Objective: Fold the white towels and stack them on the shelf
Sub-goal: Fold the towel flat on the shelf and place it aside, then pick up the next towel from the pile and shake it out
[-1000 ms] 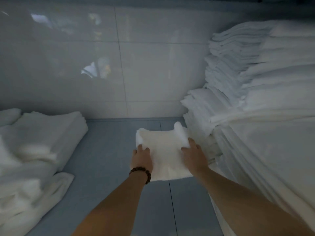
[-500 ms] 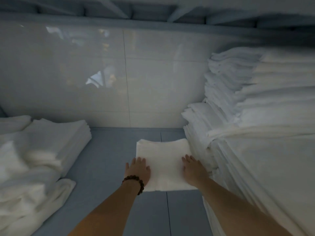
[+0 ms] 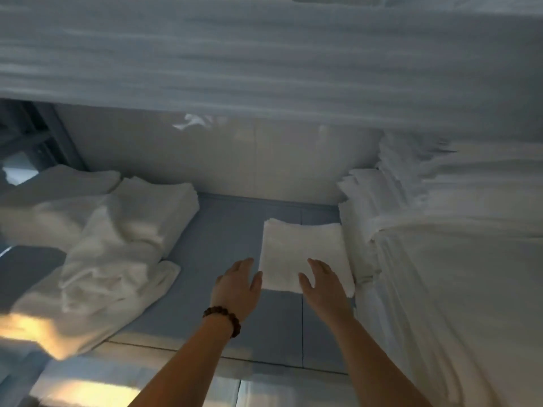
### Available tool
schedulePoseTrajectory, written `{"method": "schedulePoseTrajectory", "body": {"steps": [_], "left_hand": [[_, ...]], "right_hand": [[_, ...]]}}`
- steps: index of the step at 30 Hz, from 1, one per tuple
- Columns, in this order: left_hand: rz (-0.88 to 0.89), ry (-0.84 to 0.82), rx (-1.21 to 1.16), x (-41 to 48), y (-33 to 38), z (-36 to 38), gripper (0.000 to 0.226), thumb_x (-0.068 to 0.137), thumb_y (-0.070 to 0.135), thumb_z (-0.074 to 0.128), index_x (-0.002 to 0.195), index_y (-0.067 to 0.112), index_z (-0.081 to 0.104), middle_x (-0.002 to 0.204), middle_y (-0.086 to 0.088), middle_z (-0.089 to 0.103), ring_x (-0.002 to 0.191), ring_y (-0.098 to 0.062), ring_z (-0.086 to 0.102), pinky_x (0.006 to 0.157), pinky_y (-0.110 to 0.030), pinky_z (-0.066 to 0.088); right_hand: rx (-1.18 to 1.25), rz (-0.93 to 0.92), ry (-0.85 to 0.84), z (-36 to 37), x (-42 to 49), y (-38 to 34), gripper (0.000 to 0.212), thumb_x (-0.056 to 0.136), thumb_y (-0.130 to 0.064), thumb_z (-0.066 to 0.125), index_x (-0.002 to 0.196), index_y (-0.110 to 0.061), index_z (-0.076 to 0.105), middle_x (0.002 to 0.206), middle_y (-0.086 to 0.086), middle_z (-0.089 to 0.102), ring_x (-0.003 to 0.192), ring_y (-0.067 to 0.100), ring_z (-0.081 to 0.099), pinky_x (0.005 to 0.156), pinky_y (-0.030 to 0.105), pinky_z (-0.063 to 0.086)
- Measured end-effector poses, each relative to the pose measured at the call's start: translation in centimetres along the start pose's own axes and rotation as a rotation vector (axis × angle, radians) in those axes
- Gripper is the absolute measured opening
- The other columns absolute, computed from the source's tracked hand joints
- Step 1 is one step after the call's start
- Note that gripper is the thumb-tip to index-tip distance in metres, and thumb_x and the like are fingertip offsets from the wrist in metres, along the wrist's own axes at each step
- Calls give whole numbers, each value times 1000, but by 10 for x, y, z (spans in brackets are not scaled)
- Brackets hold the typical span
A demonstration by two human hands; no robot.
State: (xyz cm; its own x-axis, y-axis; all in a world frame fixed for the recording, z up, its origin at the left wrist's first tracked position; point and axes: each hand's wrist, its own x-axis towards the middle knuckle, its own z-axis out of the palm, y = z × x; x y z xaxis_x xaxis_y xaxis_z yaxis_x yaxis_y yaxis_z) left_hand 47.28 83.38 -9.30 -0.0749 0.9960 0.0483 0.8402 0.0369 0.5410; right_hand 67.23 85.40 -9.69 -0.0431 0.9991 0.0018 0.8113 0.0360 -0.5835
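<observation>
Folded towel (image 3: 302,251) on shelf (image 3: 223,239), just beside tall stack (image 3: 440,259) at right; loose pile (image 3: 111,245) well apart, left.

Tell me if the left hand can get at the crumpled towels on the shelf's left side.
Probably yes: the left hand is open, holds nothing, and only bare shelf lies between it and the crumpled towels.

No writing, label, brand, number or sign can be read on the folded white towel (image 3: 302,248), the towel stacks (image 3: 440,230), the shelf (image 3: 223,230) or the tiled wall (image 3: 235,160).
</observation>
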Motion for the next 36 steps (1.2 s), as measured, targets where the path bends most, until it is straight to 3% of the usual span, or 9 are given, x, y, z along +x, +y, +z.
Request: {"method": "schedulePoseTrajectory", "body": {"steps": [6,12,16,24,31,36], "left_hand": [[-203,84,-63,-25,-47,-28,51,96,46,34,143,26,33,147,1,37,131,-21,40,107,-39,34],[-316,210,-107,-54,-105,-64,46,96,39,41,138,22,42,139,-6,48,123,-25,48,98,-35,42],[-387,279,-132,-66,-151,-89,44,97,35,41,138,19,42,139,-6,48,124,-23,47,101,-33,37],[-357,288,-146,-70,-264,-133,44,97,36,40,138,22,41,141,-3,46,124,-21,46,99,-32,40],[-290,204,-126,-52,-379,-198,42,94,34,44,134,22,46,131,-7,55,113,-26,56,88,-37,50],[-198,91,-134,-28,-412,-216,43,93,36,46,134,22,46,131,-8,55,114,-28,55,92,-40,48]], "right_hand": [[72,-42,-80,33,-13,-36,52,96,-38,44,141,-14,38,146,7,38,133,24,38,110,39,34],[69,-154,-156,76,-15,-91,48,95,-31,49,137,-8,43,140,13,44,129,26,42,108,35,35],[66,-240,-189,106,-19,-134,46,94,-27,53,134,-6,47,136,13,49,127,25,46,106,34,36],[113,-196,-169,190,-32,-231,41,93,-24,53,131,-8,49,133,10,47,124,23,46,105,34,38],[146,-65,-46,264,-46,-298,34,87,-11,63,120,0,59,124,20,52,117,33,50,102,34,38],[155,60,7,287,-44,-327,43,86,-12,65,127,-2,55,128,22,49,122,35,46,105,38,36]]}}
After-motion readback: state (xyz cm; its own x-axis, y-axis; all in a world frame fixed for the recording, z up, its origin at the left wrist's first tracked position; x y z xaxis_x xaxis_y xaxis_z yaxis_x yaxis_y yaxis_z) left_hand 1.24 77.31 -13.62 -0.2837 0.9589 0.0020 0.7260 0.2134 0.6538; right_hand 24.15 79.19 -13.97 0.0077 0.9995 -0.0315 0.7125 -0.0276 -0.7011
